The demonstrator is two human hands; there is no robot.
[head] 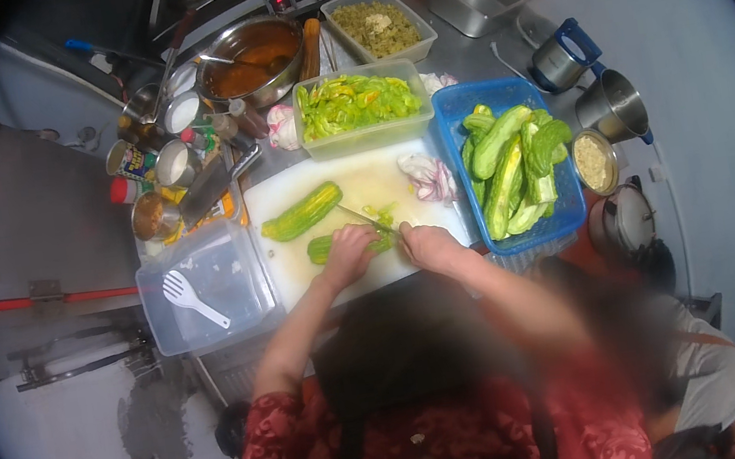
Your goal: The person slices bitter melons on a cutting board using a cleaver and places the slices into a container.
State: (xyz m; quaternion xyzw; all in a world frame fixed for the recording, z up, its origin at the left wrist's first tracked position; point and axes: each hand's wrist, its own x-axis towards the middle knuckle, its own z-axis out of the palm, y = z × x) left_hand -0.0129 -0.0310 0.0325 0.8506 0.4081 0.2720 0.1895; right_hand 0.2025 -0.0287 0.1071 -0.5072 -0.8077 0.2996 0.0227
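Note:
My left hand [348, 253] presses down on a green gourd [320, 250] lying on the white cutting board [292, 288]. My right hand [429, 246] grips a knife [366, 218], its thin blade pointing up and left across the gourd's right part. Small green pieces [381, 214] lie just beyond the blade. A second, larger yellow-green gourd [303, 213] rests on the board behind my left hand. A crumpled cloth [429, 176] sits at the board's right. Beyond the board, a plastic container [366, 138] holds sliced green pieces.
A blue basket [543, 242] of peeled gourds stands at the right, a clear plastic bin [203, 251] with a white slotted turner [192, 300] at the left. A cleaver [213, 190], jars and bowls crowd the left back, near a steel bowl of sauce [247, 57]. A person [712, 358] is at lower right.

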